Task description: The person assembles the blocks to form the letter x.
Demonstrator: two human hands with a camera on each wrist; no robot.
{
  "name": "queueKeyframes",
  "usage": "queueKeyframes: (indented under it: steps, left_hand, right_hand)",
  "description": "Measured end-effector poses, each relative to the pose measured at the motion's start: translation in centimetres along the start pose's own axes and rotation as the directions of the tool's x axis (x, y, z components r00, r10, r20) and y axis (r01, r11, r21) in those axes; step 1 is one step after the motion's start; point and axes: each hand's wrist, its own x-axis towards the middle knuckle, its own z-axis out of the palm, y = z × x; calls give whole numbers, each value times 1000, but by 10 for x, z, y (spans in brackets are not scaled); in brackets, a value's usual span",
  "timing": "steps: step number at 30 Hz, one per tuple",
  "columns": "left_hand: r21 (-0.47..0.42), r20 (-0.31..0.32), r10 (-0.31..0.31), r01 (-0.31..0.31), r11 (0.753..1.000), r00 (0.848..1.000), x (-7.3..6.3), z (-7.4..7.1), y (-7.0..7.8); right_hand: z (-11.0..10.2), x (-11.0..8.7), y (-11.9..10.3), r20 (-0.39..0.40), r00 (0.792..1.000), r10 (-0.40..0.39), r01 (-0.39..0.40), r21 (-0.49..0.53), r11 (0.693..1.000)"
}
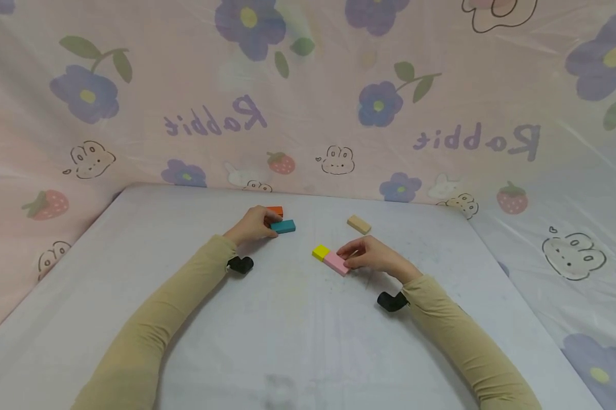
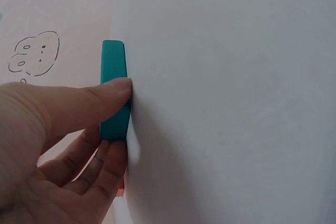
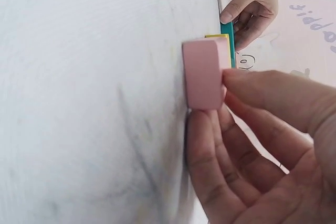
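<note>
Beyond and left of the yellow block [image 1: 320,253], your left hand [image 1: 253,224] pinches the teal block [image 1: 286,226] jutting right from it, long axis nearly crosswise. Against the yellow block, the pink block [image 1: 335,263] slants rightward toward you, left of your right hand [image 1: 374,255], which pinches it.

Long, creased tan sleeves [image 1: 156,319] are worn with bent black wrist attachments [image 1: 242,265].

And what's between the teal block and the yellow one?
Only bare white tabletop between the teal block and the yellow block; the head view shows it.
</note>
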Motion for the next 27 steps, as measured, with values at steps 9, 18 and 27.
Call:
queueKeyframes:
  steps: [9, 18, 27]
  left_hand:
    - [2, 2, -7, 7, 1000, 1000, -1, 0, 2]
    - [-16, 19, -4, 5, 1000, 1000, -12, -4, 6]
    - [-75, 54, 4, 0, 997, 999, -30, -3, 14]
  right_hand:
    - [1, -1, -1, -4, 1000, 17, -17, 18, 1000]
    - [1, -1, -1, -5, 1000, 16, -16, 20, 1000]
    - [1, -1, 2, -3, 1000, 16, -16, 23, 1000]
